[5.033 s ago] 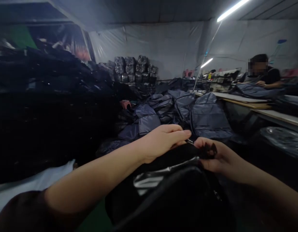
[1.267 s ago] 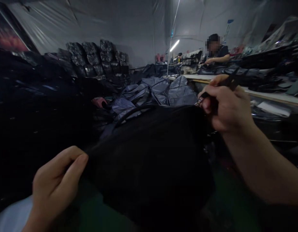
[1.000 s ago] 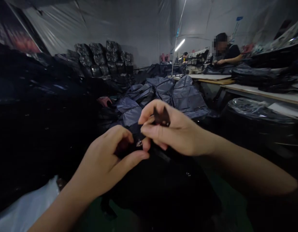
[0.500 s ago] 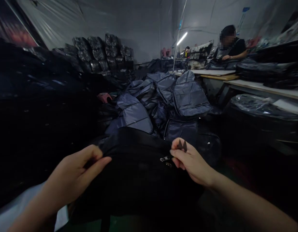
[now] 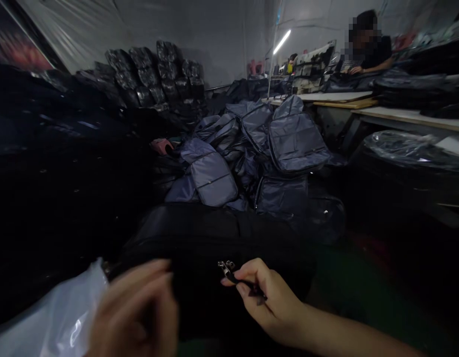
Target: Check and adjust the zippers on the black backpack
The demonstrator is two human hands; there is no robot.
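Observation:
A black bag [image 5: 199, 230] lies in front of me, its lower part lost in darkness. My right hand [image 5: 268, 292] pinches a zipper pull [image 5: 229, 272] whose metal slider shows just beyond my fingertips. Dark pointed tips, like those of thread snips [image 5: 259, 296], stick out from the same hand. My left hand [image 5: 140, 307] is smeared by motion at the bag's near left, its fingers bent, and whether it holds anything does not show. Beside it lies a translucent white plastic bag [image 5: 58, 312].
Grey-lined bags [image 5: 214, 178] are heaped beyond the black bag. Dark wrapped bundles [image 5: 151, 77] are stacked at the back left, and a dark pile [image 5: 58, 163] rises on the left. A person [image 5: 366, 49] works at a table [image 5: 408, 116] on the right.
My left hand has left the bag's top edge and come down towards me. My right hand has moved down and left, with the zipper pull in its fingers. The view has tilted slightly downward.

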